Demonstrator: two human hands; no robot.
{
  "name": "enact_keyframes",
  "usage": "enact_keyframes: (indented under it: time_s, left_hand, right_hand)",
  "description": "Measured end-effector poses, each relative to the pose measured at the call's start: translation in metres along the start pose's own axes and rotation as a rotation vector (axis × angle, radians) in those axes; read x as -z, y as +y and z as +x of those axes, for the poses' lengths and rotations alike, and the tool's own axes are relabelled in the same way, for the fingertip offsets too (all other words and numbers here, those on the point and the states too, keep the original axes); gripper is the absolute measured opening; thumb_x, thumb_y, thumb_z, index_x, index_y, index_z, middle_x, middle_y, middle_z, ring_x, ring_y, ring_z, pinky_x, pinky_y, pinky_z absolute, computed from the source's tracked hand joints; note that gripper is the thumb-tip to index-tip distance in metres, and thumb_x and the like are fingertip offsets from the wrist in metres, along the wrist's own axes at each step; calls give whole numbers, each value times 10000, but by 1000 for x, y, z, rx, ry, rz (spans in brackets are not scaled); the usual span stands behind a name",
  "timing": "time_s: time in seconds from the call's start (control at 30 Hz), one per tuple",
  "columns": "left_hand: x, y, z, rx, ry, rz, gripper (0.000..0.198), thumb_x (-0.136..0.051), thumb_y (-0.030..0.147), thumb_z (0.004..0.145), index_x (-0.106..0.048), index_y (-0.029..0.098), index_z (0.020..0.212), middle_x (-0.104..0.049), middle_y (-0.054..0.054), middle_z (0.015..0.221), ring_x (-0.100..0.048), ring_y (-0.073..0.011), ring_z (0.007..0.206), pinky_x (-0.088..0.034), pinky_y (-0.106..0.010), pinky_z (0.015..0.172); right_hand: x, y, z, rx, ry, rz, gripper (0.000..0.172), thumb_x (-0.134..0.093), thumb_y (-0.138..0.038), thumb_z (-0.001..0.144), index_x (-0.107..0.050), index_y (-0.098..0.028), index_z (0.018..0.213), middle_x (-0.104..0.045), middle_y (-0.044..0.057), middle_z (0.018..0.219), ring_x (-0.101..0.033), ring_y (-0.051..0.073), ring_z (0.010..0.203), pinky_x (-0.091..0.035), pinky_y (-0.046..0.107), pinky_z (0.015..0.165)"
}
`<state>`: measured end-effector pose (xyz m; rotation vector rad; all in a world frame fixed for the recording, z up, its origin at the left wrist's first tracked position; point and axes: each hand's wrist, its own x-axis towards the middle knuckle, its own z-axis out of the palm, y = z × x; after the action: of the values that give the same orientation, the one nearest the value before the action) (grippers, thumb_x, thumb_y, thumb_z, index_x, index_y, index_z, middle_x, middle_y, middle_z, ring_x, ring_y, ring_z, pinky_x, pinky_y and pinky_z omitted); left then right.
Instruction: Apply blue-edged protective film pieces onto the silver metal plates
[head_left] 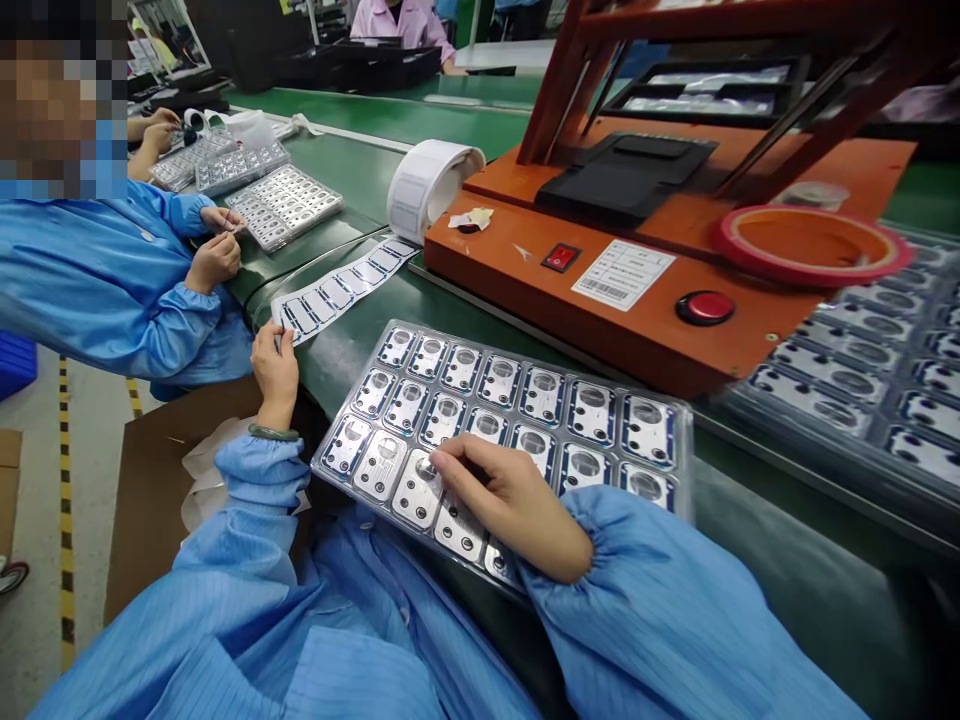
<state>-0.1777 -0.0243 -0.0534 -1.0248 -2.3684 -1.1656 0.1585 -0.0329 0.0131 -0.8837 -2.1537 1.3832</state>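
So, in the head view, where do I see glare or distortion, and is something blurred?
Head view: the clear plastic tray glares along its rim; the stacked clear plastic trays at the right edge look stretched and blurred.

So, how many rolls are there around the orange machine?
2: a white label roll on the green belt beside the orange machine, and a red tape roll on its top. More may be hidden.

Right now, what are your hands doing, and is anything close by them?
Right hand on metal plates in clear plastic tray. Left hand at end of label strip. Orange machine just beyond tray.
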Motion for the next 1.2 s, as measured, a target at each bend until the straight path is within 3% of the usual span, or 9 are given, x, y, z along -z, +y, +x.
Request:
enact_keyframes:
  time_s: [0.13,0.27,0.33,0.4,0.5,0.63,0.83,1.07,1.2]
  left_hand:
    - [12,2,-12,-312,163,-162,106,-686,246,792,-627,159,779,-553,-121,1254,-532,-225,1192,-405,-381,1029]
    - [31,28,-29,-566,227,-406,79,-692,201,787,-635,177,738,-641,-46,983,-629,-170,986,-495,-352,908]
    - [44,49,-40,-497,135,-544,32,-678,206,800,-649,195,797,-661,-9,860,-652,-145,876,-522,-333,853]
    - [57,71,-52,-262,-18,-693,75,-683,249,801,-668,205,859,-686,-9,880,-658,-142,886,-522,-318,861]
    - [75,98,-72,136,-352,-931,198,-709,331,774,-692,194,916,-720,-21,847,-678,-131,796,-539,-276,786]
    - [92,116,-93,358,-717,-1011,258,-760,348,718,-718,182,911,-742,-36,806,-689,-139,773,-545,-244,735]
    - [100,126,-104,315,-804,-891,247,-767,343,712,-734,190,902,-746,-34,857,-687,-147,795,-551,-239,732]
    - [101,124,-109,82,-854,-730,179,-713,337,772,-728,211,898,-732,-31,960,-668,-157,879,-527,-251,811]
    - [102,124,-109,164,-860,-765,379,-728,307,762,-622,226,1117,-699,5,765,-659,-133,741,-528,-232,683]
  right_hand:
    - [0,0,0,-2,3,-7,296,-468,-406,920,-605,-194,766,-610,0,585,-556,125,507,-435,244,507]
    - [0,0,0,-2,5,-6,305,-472,-411,921,-601,-192,751,-616,3,595,-560,124,520,-437,240,505]
    - [1,0,0,2,11,3,306,-478,-410,921,-598,-191,745,-621,6,611,-564,124,538,-441,239,509]
    - [1,0,0,8,39,21,300,-482,-406,922,-599,-188,754,-629,14,645,-573,127,566,-450,242,525]
    - [-1,1,-1,25,135,55,259,-493,-393,921,-615,-186,825,-643,30,727,-591,136,624,-465,253,558]
    - [-3,3,-1,54,263,70,228,-534,-392,903,-631,-193,960,-647,36,818,-588,135,665,-473,266,599]
    - [-1,-4,-2,94,314,84,173,-575,-334,881,-636,-184,941,-631,28,834,-533,109,633,-443,258,595]
    - [-3,-2,-1,63,290,98,154,-581,-322,871,-602,-187,801,-598,14,748,-554,122,661,-436,246,583]
    - [-4,-3,-2,64,293,81,155,-580,-319,875,-616,-189,798,-616,19,749,-563,129,672,-433,246,581]
